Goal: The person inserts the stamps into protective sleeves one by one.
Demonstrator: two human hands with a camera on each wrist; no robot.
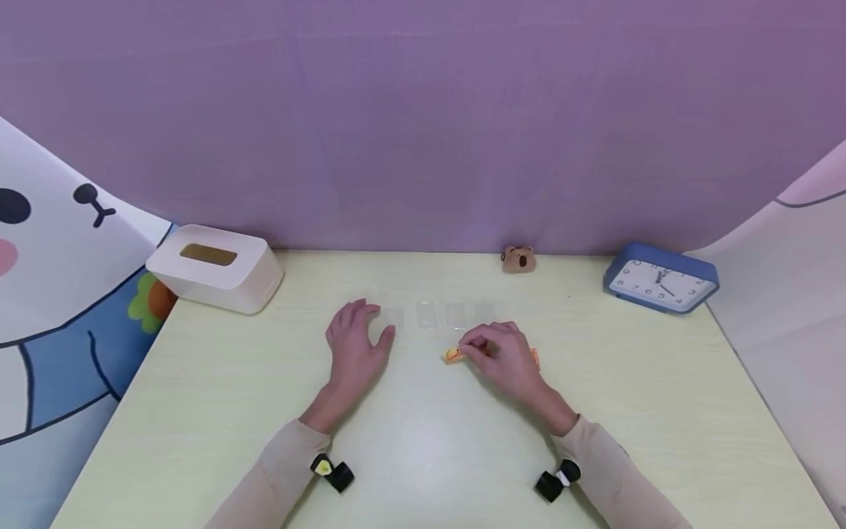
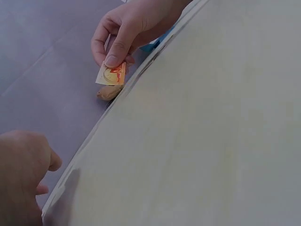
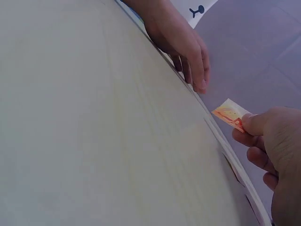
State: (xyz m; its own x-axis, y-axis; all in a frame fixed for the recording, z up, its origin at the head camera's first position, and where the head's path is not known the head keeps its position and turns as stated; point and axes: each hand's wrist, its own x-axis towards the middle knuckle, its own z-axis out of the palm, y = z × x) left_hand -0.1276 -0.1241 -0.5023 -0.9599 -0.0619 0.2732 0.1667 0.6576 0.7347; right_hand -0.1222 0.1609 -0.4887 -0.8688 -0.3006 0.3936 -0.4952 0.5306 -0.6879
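Right hand (image 1: 505,358) pinches an orange-printed card (image 2: 112,74) at centre frame; wrist views reveal its print. Left hand (image 1: 355,339) rests flat, fingers spread.

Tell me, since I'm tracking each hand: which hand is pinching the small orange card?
The right hand pinches the orange card between thumb and fingers; the left hand rests flat and open on the table, holding nothing.
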